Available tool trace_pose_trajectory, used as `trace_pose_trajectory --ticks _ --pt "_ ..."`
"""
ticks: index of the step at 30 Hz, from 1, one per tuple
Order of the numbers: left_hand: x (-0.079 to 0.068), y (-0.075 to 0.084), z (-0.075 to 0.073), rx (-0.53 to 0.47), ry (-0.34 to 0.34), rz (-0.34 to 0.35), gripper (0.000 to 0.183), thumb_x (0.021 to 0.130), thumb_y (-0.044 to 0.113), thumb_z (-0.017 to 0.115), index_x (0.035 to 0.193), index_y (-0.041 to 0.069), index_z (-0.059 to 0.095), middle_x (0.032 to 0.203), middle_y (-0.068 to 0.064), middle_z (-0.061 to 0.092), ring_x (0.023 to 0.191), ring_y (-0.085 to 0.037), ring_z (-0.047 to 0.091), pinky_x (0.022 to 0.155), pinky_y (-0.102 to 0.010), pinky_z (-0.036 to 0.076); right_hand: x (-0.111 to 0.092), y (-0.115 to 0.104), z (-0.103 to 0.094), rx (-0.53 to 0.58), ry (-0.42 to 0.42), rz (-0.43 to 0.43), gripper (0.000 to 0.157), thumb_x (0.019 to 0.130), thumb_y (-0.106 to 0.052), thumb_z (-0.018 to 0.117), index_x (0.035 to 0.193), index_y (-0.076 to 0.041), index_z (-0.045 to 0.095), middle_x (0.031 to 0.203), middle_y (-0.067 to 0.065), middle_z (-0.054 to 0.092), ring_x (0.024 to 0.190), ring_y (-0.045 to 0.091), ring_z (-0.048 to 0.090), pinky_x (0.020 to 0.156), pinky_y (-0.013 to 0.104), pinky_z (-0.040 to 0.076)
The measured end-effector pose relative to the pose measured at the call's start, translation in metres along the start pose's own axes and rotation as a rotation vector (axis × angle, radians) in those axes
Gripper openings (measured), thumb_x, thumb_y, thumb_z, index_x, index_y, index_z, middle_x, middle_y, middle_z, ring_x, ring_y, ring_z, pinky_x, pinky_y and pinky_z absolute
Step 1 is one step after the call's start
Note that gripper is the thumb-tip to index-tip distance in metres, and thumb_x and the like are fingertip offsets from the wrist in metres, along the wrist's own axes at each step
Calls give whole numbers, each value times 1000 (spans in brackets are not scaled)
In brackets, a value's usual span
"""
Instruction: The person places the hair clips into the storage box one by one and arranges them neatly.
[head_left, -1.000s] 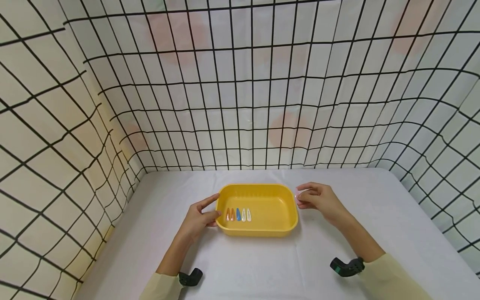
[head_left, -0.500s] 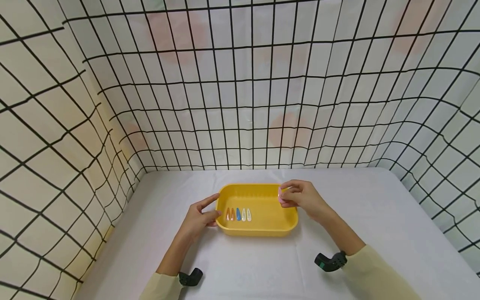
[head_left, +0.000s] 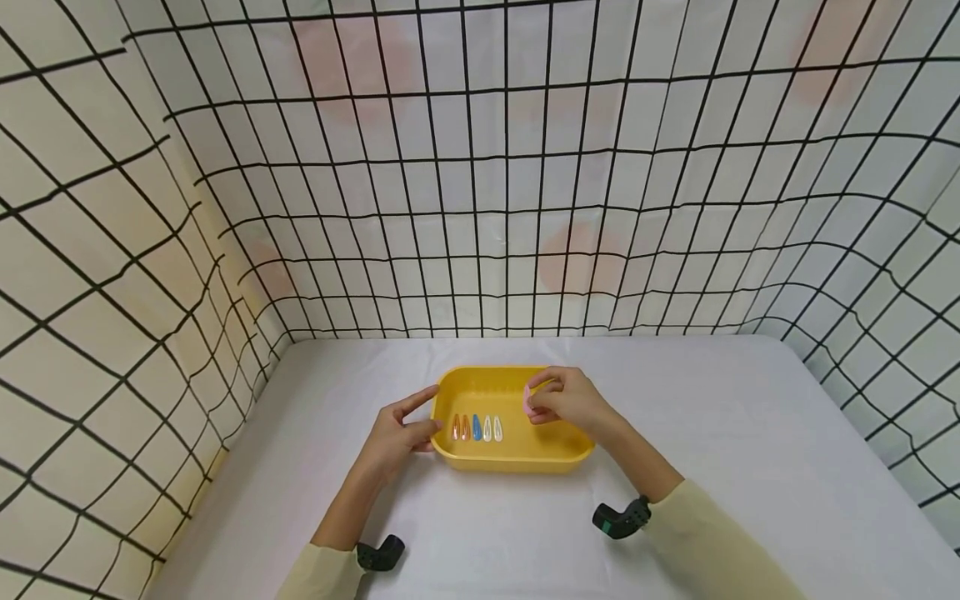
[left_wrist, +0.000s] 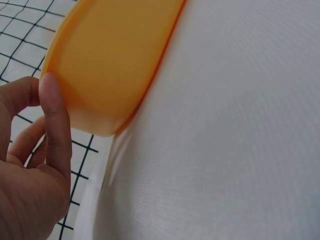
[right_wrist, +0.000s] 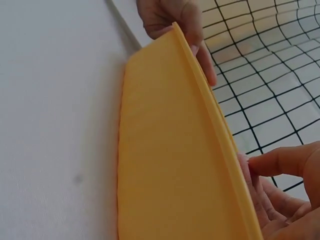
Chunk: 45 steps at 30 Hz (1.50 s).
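A yellow tray lies on the white table. My left hand grips its left end, with the thumb over the rim in the left wrist view. Inside, near the left end, several snap hair clips stand in a row: two orange hair clips, one blue hair clip and two white hair clips. Over the tray's right half, my right hand pinches a pink hair clip between thumb and fingers. In the right wrist view the tray wall hides most of that clip.
The white table extends on all sides of the tray. Black wire mesh backed with pale cloth encloses the table at the back, left and right. Black wrist cameras sit on both wrists.
My right hand has moved left with the pink hair clip, from outside the tray's right end to over its inside. The left hand and the tray have stayed put.
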<state>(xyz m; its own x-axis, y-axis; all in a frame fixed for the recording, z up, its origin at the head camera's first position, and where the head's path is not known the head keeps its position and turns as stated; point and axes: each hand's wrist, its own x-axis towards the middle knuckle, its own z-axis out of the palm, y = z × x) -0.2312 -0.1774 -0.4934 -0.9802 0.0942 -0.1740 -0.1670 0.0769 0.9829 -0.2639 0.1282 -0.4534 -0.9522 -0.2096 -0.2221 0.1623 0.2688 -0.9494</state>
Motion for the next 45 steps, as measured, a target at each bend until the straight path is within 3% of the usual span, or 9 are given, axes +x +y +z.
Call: trace_pose_trajectory --ticks 9,15,22,45 --pt "-2 0 1 0 0 -2 64 85 5 77 145 22 61 157 -10 49 58 -15 65 62 -23 62 12 10 19 -77 35 70 23 86 -4 75 109 0 71 82 13 75 63 20 73 63 31 64" --pt "-2 1 4 5 5 0 64 85 4 77 145 22 62 157 -10 49 58 -15 65 61 -23 61 13 12 28 -150 33 112 20 86 -4 76 105 -1 74 78 12 73 59 18 71 58 27 62" --pt "-1 1 6 6 6 -4 64 84 4 77 144 23 62 155 -11 52 60 -16 67 61 -23 61 13 15 33 -286 22 97 15 85 -10 77 99 -5 76 71 8 72 57 17 67 52 21 54" --pt "3 0 9 -14 12 -6 63 84 4 77 143 23 63 159 -7 47 61 -16 67 60 -23 61 10 18 35 -368 77 74 12 83 -12 83 89 -6 75 68 7 68 53 17 59 50 20 53"
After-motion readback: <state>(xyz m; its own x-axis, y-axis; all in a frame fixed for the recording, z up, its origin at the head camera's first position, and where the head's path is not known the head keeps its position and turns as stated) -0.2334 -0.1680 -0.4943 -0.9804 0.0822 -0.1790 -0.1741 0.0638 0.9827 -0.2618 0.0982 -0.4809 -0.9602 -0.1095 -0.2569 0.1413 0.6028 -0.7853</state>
